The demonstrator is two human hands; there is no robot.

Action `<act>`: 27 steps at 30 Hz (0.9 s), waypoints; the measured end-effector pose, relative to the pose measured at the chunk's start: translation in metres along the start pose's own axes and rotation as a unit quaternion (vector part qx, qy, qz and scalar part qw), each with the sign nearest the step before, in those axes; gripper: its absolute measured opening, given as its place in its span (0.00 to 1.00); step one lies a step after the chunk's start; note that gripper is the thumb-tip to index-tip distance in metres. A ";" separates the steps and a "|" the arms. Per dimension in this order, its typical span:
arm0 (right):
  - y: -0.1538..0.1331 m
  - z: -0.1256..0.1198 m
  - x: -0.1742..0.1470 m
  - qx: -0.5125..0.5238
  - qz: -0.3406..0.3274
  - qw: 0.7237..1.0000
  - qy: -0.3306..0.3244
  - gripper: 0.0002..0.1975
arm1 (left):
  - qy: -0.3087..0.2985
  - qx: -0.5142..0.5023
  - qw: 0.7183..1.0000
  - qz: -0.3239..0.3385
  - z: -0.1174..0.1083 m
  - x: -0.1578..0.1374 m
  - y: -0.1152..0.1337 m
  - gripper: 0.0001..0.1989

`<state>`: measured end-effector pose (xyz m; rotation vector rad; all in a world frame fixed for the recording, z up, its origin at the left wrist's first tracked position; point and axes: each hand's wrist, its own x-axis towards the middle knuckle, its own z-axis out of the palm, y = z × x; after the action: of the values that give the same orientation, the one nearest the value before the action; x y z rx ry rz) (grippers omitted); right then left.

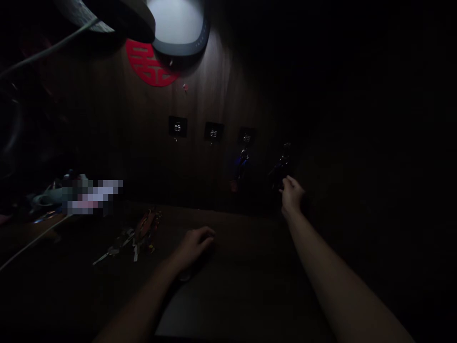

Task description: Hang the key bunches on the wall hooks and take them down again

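Note:
My right hand (293,194) reaches up to the wall at the right. Its fingers are closed at the lower end of a dark bunch of keys (282,166) that hangs by a ring; the dim light hides the exact grip. Low over the dark surface, my left hand (195,242) is loosely curved, thumb and fingers apart, with nothing visible in it. To its left lies another bunch of keys (143,231) with a brownish, braided-looking piece. A blue-tinged bunch (243,166) hangs one hook to the left of my right hand.
Black adhesive hooks (177,127) line the wooden wall. Above them are a red paper-cut sign (153,64) and a lit, rounded grey-white device (178,26). A pale cable (50,50) crosses the upper left. Blurred clutter (53,196) sits at the left; the right side is dark.

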<state>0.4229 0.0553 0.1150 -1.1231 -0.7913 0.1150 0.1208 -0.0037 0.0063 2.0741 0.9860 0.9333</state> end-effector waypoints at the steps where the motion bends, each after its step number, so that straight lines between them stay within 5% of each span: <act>1: 0.002 -0.001 -0.004 -0.001 0.012 1.000 0.004 0.19 | 0.004 -0.005 1.000 0.004 0.000 0.000 0.000 0.11; 20: 0.032 -0.002 -0.099 0.023 0.088 0.992 -0.083 0.22 | 0.143 -0.057 0.988 -0.032 -0.016 0.005 -0.001 0.11; 27: 0.040 0.015 -0.153 -0.010 0.076 0.977 -0.198 0.16 | 0.228 -0.216 0.942 -0.118 -0.024 0.011 -0.013 0.14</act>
<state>0.3137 0.0144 0.0068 -1.1966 -1.0602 0.4710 0.1012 0.0176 0.0125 1.3700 1.1079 1.3907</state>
